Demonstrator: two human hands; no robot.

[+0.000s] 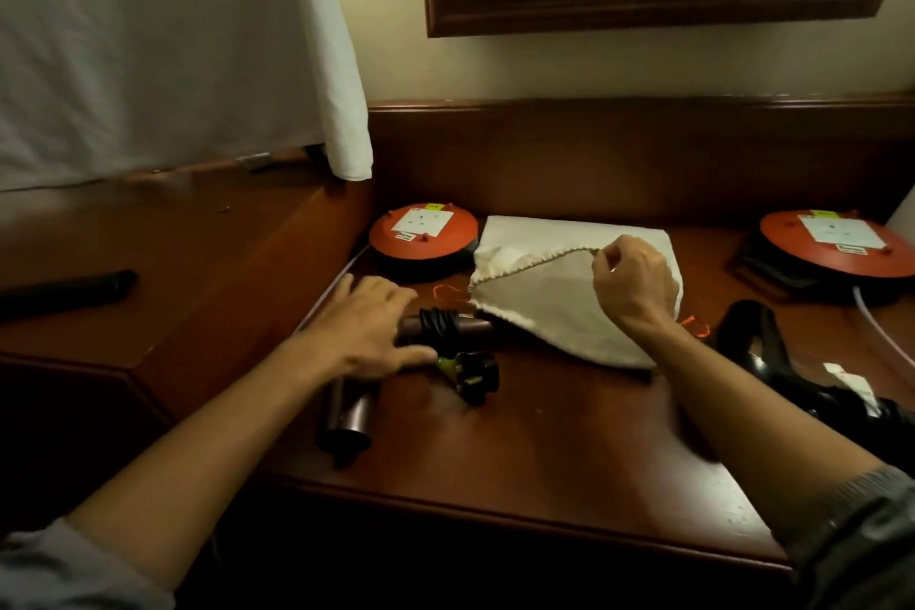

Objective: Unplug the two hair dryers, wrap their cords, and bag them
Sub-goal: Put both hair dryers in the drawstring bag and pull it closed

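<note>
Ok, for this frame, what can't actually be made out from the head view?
- Brown hair dryer: its middle is hidden under the left hand.
- Black hair dryer: partly behind the right forearm and dark, so whether its cord is wrapped is unclear.
- Cloth bag: interior hidden by its own fabric, lifted by the right hand.
- Reel labels: too small to read.

The tabletop [544, 436] is dark reddish wood with a glossy polish. On it lies a cream drawstring bag [559, 307] of matt woven cloth. The brown hair dryer [346, 416] at centre left looks smooth, with a metallic sheen; the black hair dryer [762, 337] at right is shiny plastic. At upper left hangs matt white cloth [163, 40]
</note>
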